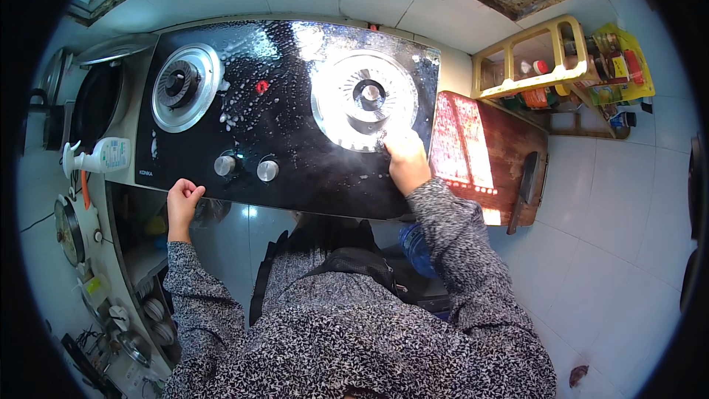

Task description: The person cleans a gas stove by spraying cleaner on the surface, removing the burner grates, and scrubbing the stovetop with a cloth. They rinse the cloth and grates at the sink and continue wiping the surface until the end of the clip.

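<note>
A black glass gas cooktop (288, 138) lies before me, spotted with white foam and wet droplets. My right hand (409, 160) is at the front edge of the right burner (327, 105), its fingers washed out by glare. Something small and dark shows at the fingertips, but I cannot tell what it is. My left hand (184, 199) is at the cooktop's front left edge, fingers curled in and seemingly holding nothing. Between the hands are two silver control knobs (224, 165). The left burner (185, 88) has foam beside its metal ring.
Left of the cooktop lies a white spray bottle (105, 156), near a black pan (98, 101). To the right, a wooden cutting board (507, 144) bears a dark-handled knife (523, 191). A yellow rack (529, 83) holds jars and packets. A blue plastic bottle (415, 252) is below the counter.
</note>
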A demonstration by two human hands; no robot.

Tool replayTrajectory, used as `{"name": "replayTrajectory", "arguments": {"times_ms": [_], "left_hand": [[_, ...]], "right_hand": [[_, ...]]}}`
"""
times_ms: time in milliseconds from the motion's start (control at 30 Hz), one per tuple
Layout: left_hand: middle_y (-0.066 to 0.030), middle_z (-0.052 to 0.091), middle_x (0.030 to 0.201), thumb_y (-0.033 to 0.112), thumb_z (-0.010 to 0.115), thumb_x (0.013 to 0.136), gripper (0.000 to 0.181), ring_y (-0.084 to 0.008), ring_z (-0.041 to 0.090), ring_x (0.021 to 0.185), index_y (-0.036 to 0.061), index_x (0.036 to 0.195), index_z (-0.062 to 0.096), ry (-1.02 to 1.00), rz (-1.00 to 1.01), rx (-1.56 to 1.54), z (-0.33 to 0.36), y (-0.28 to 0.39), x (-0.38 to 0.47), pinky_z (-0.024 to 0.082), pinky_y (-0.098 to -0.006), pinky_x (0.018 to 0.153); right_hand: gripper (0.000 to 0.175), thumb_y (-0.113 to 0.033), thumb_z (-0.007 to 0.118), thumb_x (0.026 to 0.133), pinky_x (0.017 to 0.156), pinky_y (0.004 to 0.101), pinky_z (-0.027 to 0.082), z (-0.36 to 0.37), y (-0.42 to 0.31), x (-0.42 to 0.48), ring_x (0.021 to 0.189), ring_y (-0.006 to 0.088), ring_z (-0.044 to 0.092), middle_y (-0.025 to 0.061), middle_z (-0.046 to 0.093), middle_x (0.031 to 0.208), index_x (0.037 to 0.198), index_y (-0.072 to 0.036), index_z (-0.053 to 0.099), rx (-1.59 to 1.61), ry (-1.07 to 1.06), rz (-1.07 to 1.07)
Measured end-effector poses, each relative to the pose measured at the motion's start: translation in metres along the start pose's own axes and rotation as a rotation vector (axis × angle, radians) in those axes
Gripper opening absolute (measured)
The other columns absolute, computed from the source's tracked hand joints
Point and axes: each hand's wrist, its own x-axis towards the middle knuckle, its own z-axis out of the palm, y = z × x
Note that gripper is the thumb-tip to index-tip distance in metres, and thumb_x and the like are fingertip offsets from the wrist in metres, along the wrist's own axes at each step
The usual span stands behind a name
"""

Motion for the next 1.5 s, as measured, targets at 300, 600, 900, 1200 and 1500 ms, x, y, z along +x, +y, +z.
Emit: {"name": "replayTrajectory", "arguments": {"times_ms": [300,600,900,1200,1500], "left_hand": [[0.0030,0.042,0.056,0.010,0.076,0.073,0.022,-0.0070,0.036,0.053,0.0022,0.070,0.056,0.027,0.013,-0.036,0.001,0.005,-0.003,0.032,-0.0246,0.049],[0.0012,0.042,0.057,0.010,0.077,0.072,0.023,-0.0089,0.037,0.053,0.0030,0.070,0.055,0.055,-0.007,-0.048,0.004,0.001,-0.004,0.034,-0.0256,0.050],[0.0001,0.043,0.059,0.011,0.077,0.071,0.024,-0.0100,0.038,0.054,0.0023,0.070,0.055,0.045,0.008,-0.041,0.002,0.003,-0.005,0.035,-0.0264,0.051],[-0.0024,0.044,0.060,0.009,0.077,0.069,0.024,-0.0119,0.039,0.053,0.0017,0.069,0.054,0.066,0.015,-0.060,0.004,0.002,-0.006,0.036,-0.0273,0.051],[-0.0036,0.046,0.062,0.010,0.077,0.070,0.024,-0.0138,0.041,0.055,0.0017,0.070,0.054,0.047,0.014,-0.043,0.003,0.001,-0.007,0.037,-0.0285,0.052]], "right_hand": [[0.018,-0.002,0.065,0.072,0.082,0.0405,0.046,0.079,-0.078,0.032,0.092,0.0303,0.059,0.0103,0.065,0.092,0.090,-0.001,0.064,0.035,0.171,0.135],[0.044,-0.005,0.050,0.081,0.092,0.0446,0.044,0.093,-0.082,0.042,0.106,0.0344,0.056,0.0193,0.059,0.114,0.124,0.005,0.052,-0.249,-0.025,0.097],[0.042,0.003,0.050,0.079,0.094,0.0401,0.044,0.092,-0.092,0.053,0.106,0.0332,0.056,0.0234,0.058,0.111,0.120,0.011,0.050,-0.316,0.183,0.019],[0.026,-0.011,0.049,0.084,0.074,0.0331,0.049,0.154,-0.067,0.137,0.083,0.0243,0.061,0.0135,0.062,0.089,0.105,0.001,0.060,-0.856,0.064,0.359],[0.045,-0.015,0.048,0.083,0.099,0.0499,0.038,0.138,-0.084,0.135,0.111,0.0402,0.053,0.0285,0.056,0.117,0.117,0.012,0.054,-0.940,-0.093,0.228]]}}
